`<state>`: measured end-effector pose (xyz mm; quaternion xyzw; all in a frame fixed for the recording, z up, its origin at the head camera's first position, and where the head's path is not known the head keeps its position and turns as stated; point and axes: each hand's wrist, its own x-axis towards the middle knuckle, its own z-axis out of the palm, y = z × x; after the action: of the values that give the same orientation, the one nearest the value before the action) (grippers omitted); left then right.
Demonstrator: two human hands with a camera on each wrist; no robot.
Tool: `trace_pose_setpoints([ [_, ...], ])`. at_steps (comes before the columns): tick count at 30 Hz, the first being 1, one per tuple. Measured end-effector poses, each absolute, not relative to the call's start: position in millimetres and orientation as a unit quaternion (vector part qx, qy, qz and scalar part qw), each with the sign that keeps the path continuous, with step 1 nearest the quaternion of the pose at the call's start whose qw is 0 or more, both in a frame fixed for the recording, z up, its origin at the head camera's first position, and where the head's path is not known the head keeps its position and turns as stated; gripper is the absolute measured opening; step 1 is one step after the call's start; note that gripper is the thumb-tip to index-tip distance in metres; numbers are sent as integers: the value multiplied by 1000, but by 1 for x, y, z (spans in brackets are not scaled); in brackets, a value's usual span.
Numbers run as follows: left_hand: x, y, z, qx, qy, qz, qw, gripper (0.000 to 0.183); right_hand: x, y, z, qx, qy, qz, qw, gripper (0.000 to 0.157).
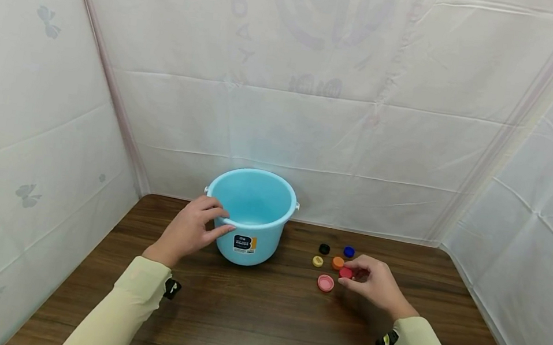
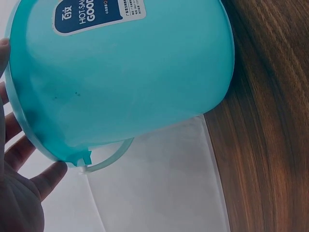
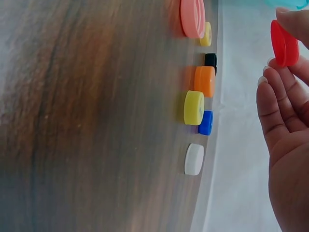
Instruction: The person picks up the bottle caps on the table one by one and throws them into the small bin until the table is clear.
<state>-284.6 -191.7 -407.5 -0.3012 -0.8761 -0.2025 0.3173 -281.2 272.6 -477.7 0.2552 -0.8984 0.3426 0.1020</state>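
A light blue bucket point(image 1: 245, 244) stands upright toward the back of the table, a printed label on its front. My left hand point(image 1: 192, 226) holds its rim at the left side, fingers over the edge and thumb outside; in the left wrist view the fingers point(image 2: 48, 179) lie along the rim. Between thumb and fingers my right hand point(image 1: 374, 283) pinches a red bottle cap point(image 3: 285, 44), raised off the table in the right wrist view. Around that hand lie a pink cap point(image 1: 325, 283), an orange cap point(image 1: 338, 263), a small yellow cap point(image 1: 317, 261), a black cap point(image 1: 324, 249) and a blue cap point(image 1: 349, 252).
A second yellow cap point(image 3: 194, 108) and a white cap point(image 3: 194, 159) show in the right wrist view; the right hand hides them from the head view. White sheeting point(image 1: 336, 116) walls the dark wooden table point(image 1: 257, 321) at the back and sides. The bucket's handle point(image 2: 113, 155) hangs behind it.
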Motion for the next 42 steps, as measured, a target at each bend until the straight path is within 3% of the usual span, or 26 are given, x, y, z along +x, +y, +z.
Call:
trace_pose_setpoints([
  [10,-284,-191,-407,-300,-876,-201,318,30,-281,265,-472,276,-886,348,130,28],
  [23,-285,-191,-409,-300,-874,-203,322,30,-284,255,-461,259,-884,373,109,31],
  [42,-286,-191,-409,-299,-873,-211,322,29,-297,235,-437,280,-875,372,130,31],
])
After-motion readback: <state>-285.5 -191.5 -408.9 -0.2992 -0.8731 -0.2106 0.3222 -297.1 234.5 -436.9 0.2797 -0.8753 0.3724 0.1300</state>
